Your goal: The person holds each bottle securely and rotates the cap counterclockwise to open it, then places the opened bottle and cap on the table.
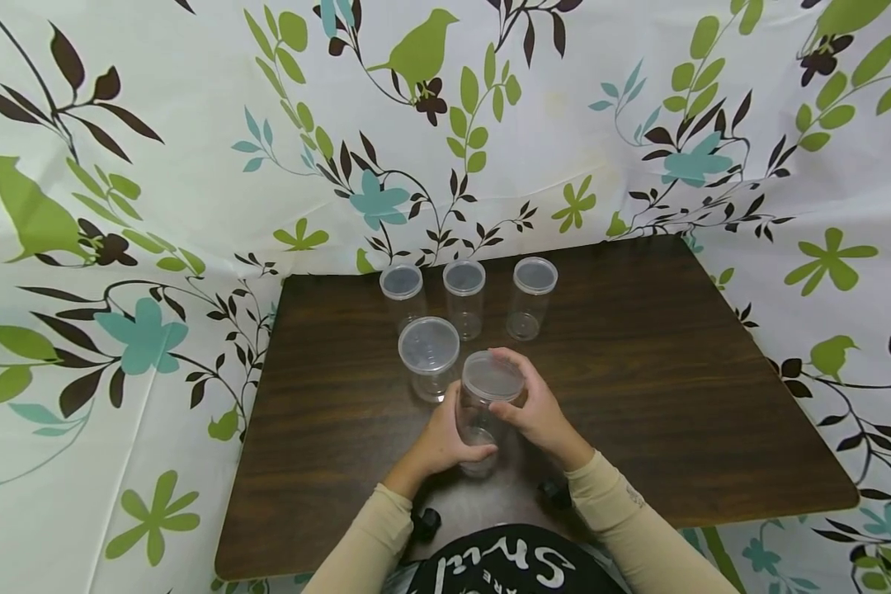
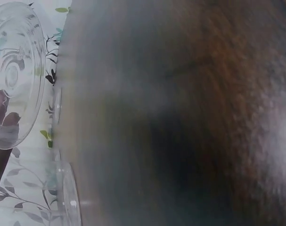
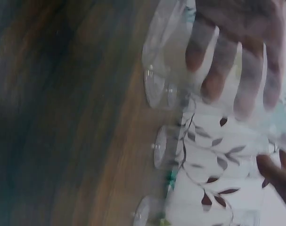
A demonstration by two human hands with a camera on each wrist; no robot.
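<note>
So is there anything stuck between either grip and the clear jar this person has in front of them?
Nothing visible: the left grip and right grip both hold the clear jar directly. A neighbouring jar stands close beyond the left one, not between.

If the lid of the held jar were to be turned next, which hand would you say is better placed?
Probably the right hand: it curves around the edge of the lid, while the left hand grips the jar lower down, where it could steady it.
</note>
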